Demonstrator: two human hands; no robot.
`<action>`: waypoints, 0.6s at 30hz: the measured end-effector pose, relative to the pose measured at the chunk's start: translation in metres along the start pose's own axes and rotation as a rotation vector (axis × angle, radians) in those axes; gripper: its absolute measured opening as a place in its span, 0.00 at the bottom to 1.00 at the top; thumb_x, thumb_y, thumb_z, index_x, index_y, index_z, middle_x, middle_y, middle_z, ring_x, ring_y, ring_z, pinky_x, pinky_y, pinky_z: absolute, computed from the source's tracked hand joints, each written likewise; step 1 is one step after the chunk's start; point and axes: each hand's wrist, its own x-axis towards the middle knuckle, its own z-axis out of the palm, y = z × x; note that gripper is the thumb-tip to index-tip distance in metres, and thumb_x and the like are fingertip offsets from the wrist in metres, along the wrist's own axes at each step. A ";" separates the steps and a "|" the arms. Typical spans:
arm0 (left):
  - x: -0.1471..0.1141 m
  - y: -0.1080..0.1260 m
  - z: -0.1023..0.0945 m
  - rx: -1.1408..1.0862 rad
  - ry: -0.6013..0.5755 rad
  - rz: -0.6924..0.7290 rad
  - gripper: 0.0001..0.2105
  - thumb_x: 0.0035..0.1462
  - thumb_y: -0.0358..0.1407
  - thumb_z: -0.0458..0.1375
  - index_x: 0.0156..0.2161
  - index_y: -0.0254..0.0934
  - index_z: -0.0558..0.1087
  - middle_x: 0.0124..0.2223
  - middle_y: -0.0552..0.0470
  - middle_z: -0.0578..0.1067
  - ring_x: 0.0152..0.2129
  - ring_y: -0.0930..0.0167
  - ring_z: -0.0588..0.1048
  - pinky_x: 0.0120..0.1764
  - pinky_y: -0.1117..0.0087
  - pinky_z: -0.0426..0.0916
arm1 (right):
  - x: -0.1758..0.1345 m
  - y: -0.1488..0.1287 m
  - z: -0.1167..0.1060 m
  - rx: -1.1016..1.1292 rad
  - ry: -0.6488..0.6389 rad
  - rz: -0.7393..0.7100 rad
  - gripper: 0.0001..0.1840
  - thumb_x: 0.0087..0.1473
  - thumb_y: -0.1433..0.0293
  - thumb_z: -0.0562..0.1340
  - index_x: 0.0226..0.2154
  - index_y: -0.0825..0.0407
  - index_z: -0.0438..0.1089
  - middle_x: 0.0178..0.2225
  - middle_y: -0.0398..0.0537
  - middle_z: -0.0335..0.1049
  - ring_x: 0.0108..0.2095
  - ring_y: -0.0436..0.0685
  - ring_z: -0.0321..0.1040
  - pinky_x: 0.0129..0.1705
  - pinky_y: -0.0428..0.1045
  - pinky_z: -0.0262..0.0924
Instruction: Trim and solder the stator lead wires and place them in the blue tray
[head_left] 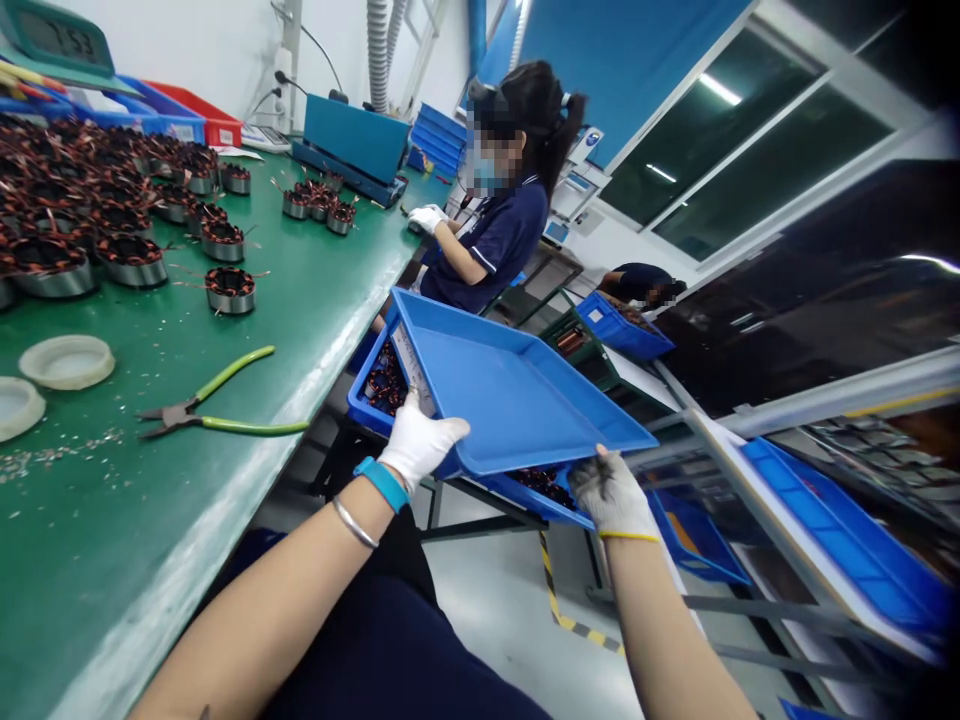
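Note:
A shallow blue plastic tray [517, 390] lies tilted across a second blue bin [360, 408], which shows dark copper-wound parts [386, 380] at its left and front. My left hand [421, 440], in a white glove, grips the upper tray's left side near a white label; its fingertips are partly hidden. The upper tray's near right corner is between the thumb and fingers of my right hand [613, 495], also gloved, with dark stains on the fingers. Nothing lies on the visible floor of the upper tray.
On the green workbench [247, 540] stand many copper-wound stators [230, 290]. Green-handled cutters [225, 400] and two round pale lids [67, 360] lie nearer. Beyond the tray sits a co-worker [495, 220]; another person [645, 285] bends by a blue bin. Racks [720, 440] stand at right.

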 end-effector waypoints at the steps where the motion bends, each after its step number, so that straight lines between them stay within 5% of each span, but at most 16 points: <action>1: 0.008 0.003 -0.007 0.032 -0.035 0.007 0.28 0.50 0.29 0.64 0.56 0.35 0.63 0.47 0.45 0.76 0.41 0.65 0.76 0.46 0.63 0.71 | -0.004 0.005 0.000 0.003 -0.008 -0.007 0.16 0.49 0.68 0.64 0.23 0.50 0.53 0.14 0.31 0.56 0.12 0.45 0.55 0.14 0.41 0.52; 5: 0.042 0.009 -0.037 0.277 -0.098 -0.017 0.15 0.59 0.35 0.60 0.50 0.34 0.69 0.42 0.48 0.76 0.35 0.67 0.76 0.41 0.60 0.73 | -0.022 0.041 0.004 -0.002 -0.036 -0.033 0.16 0.46 0.65 0.63 0.25 0.49 0.53 0.14 0.30 0.56 0.13 0.45 0.58 0.16 0.41 0.57; 11: 0.085 0.014 -0.065 0.737 0.010 -0.089 0.12 0.60 0.39 0.59 0.45 0.34 0.71 0.46 0.46 0.73 0.42 0.64 0.73 0.45 0.56 0.69 | -0.041 0.082 0.021 -0.069 -0.147 -0.042 0.19 0.43 0.60 0.64 0.25 0.48 0.52 0.17 0.31 0.60 0.17 0.47 0.64 0.20 0.44 0.63; 18: 0.118 0.033 -0.059 1.037 0.065 -0.169 0.13 0.60 0.39 0.58 0.47 0.34 0.70 0.47 0.46 0.73 0.42 0.64 0.73 0.44 0.57 0.70 | -0.078 0.036 0.018 -0.480 -0.605 0.096 0.15 0.36 0.65 0.71 0.24 0.54 0.67 0.17 0.41 0.66 0.16 0.51 0.63 0.18 0.46 0.57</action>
